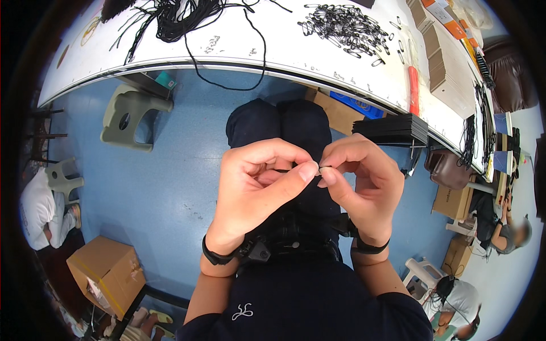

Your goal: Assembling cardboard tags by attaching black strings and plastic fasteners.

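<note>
Above my lap, my left hand (250, 182) and my right hand (367, 187) meet fingertip to fingertip. Each pinches with thumb and forefinger. Between the tips is something tiny, mostly covered by the fingers; a short dark strip shows inside the left hand's curl, and I cannot make out what it is. Ahead on the white table (284, 37) lies a heap of black safety pins (347, 28), with a few strays at its right. To its left is a tangled bundle of black cords (173, 23), one looping down over the table's front edge.
A red-handled tool (414, 91) and stacked cardboard pieces (446, 71) lie at the table's right. Black flat pieces (392, 129) are stacked near its edge. A grey-green stool (133, 116) stands left; a cardboard box (108, 273) sits behind it. Other people sit at both sides.
</note>
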Motion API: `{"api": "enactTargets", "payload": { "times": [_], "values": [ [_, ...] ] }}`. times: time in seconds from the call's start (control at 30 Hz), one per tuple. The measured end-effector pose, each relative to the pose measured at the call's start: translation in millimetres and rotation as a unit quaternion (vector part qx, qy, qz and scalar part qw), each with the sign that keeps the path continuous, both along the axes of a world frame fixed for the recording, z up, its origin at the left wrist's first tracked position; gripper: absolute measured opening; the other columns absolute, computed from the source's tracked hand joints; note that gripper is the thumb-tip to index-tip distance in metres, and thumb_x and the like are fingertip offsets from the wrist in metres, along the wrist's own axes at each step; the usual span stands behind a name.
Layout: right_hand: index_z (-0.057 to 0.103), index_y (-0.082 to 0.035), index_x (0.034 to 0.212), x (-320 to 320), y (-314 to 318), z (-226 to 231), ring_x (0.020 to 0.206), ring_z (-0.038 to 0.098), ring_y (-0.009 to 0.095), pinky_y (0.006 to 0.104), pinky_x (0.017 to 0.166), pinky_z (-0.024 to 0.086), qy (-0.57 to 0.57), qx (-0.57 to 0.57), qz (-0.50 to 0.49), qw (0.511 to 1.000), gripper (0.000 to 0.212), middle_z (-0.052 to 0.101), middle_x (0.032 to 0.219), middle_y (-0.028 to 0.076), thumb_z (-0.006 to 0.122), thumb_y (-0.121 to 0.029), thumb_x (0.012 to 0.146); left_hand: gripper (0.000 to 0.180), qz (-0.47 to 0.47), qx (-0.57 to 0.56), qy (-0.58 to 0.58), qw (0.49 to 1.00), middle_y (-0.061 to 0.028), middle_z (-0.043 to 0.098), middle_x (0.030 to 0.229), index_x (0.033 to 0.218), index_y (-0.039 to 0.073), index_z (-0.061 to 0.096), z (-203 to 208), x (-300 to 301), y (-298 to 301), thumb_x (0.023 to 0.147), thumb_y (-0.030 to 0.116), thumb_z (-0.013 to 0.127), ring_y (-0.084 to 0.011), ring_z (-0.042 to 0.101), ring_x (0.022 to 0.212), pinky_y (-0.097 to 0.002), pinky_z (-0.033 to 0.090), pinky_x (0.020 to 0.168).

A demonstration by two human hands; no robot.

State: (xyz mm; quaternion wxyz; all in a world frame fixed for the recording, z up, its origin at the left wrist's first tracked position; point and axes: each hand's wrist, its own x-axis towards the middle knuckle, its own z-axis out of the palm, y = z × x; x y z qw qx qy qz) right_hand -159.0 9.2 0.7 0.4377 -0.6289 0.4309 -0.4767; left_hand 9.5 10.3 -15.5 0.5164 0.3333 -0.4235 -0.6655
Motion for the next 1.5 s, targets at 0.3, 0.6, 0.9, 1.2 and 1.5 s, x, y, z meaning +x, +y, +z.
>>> {"api": "enactTargets", "payload": {
  "times": [0.3, 0.6, 0.9, 1.2, 1.5],
  "values": [
    [0.061, 0.004, 0.087, -4, 0, 8, 0.072, 0.057, 0.006, 0.0187, 0.058, 0.05, -0.074, 0.146, 0.015, 0.986, 0.009, 0.059, 0.084, 0.003, 0.065, 0.004, 0.08, 0.005, 0.019, 0.049, -0.017, 0.998, 0.0016, 0.057, 0.07, 0.084, -0.002, 0.064, 4, -7, 0, 0.08, -0.001, 0.066, -0.0004, 0.043, 0.06, -0.0159, 0.03, 0.053],
    [0.06, 0.004, 0.091, -7, -1, 7, 0.073, 0.058, 0.008, 0.0188, 0.058, 0.051, -0.136, 0.215, 0.042, 0.966, 0.008, 0.059, 0.085, 0.004, 0.062, 0.002, 0.083, 0.008, 0.025, 0.018, -0.12, 0.992, 0.0041, 0.055, 0.065, 0.084, -0.002, 0.065, 0, -5, -2, 0.08, 0.003, 0.07, 0.0016, 0.039, 0.057, -0.015, 0.026, 0.05],
    [0.062, 0.004, 0.101, 0, 5, -1, 0.075, 0.061, 0.011, 0.022, 0.061, 0.052, -0.006, -0.034, -0.05, 0.998, 0.027, 0.062, 0.086, 0.008, 0.069, 0.006, 0.075, 0.008, 0.05, 0.04, -0.007, 0.998, 0.006, 0.054, 0.062, 0.088, -0.003, 0.065, -5, -10, -1, 0.084, 0.003, 0.068, 0.004, 0.038, 0.055, -0.014, 0.025, 0.048],
    [0.068, 0.0, 0.096, 3, 2, -2, 0.069, 0.061, 0.017, 0.0246, 0.058, 0.049, 0.136, -0.196, -0.086, 0.967, 0.032, 0.064, 0.085, 0.01, 0.076, 0.003, 0.066, 0.007, 0.055, 0.029, 0.051, 0.997, 0.0026, 0.058, 0.067, 0.083, -0.002, 0.062, -4, -10, 0, 0.085, 0.003, 0.067, 0.0028, 0.044, 0.06, -0.0137, 0.03, 0.051],
    [0.069, -0.002, 0.094, 2, -1, -9, 0.066, 0.06, 0.018, 0.0262, 0.056, 0.047, 0.199, -0.28, -0.084, 0.936, 0.032, 0.065, 0.085, 0.007, 0.077, 0.002, 0.063, 0.008, 0.055, 0.035, 0.081, 0.995, -0.003, 0.064, 0.073, 0.082, -0.003, 0.061, 2, -11, 1, 0.085, 0.003, 0.066, 0.0002, 0.052, 0.066, -0.014, 0.037, 0.057]
  ]
}}
